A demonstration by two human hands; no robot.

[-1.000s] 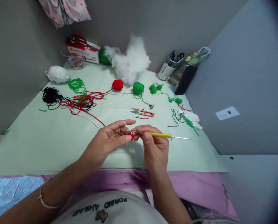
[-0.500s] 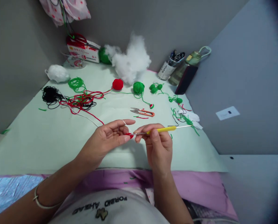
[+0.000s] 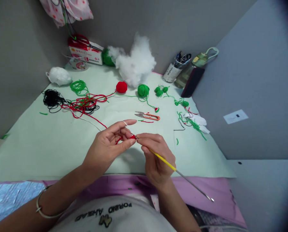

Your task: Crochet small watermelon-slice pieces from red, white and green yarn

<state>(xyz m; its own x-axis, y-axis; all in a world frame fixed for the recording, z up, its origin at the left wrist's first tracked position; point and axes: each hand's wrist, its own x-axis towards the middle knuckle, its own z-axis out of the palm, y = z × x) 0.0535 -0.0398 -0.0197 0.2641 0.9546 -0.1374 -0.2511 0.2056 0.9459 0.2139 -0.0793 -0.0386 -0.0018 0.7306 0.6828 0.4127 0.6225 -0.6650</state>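
My left hand (image 3: 112, 138) pinches a small red crochet piece (image 3: 133, 137) between thumb and fingers. White yarn (image 3: 125, 122) loops over its raised index finger, and red yarn (image 3: 119, 140) hangs by the palm. Close on the right, my right hand (image 3: 158, 154) is closed on a crochet hook (image 3: 166, 162) with a yellow grip. Its fingertips meet the red piece, and they hide the hook's working tip. The hook's other metal end points down to the right, past the wrist.
Thread snips (image 3: 148, 116) lie beyond the hands. Behind are a red yarn ball (image 3: 121, 87), a green yarn ball (image 3: 143, 91), white stuffing (image 3: 136, 61) and tangled yarn (image 3: 83, 103). Green scraps (image 3: 194, 122), a bottle (image 3: 190, 71) and a pen cup (image 3: 174, 71) stand or lie right.
My right hand has turned, so the hook's back end has swung from pointing right to pointing down and right. Its fingertips have come in against the red piece.
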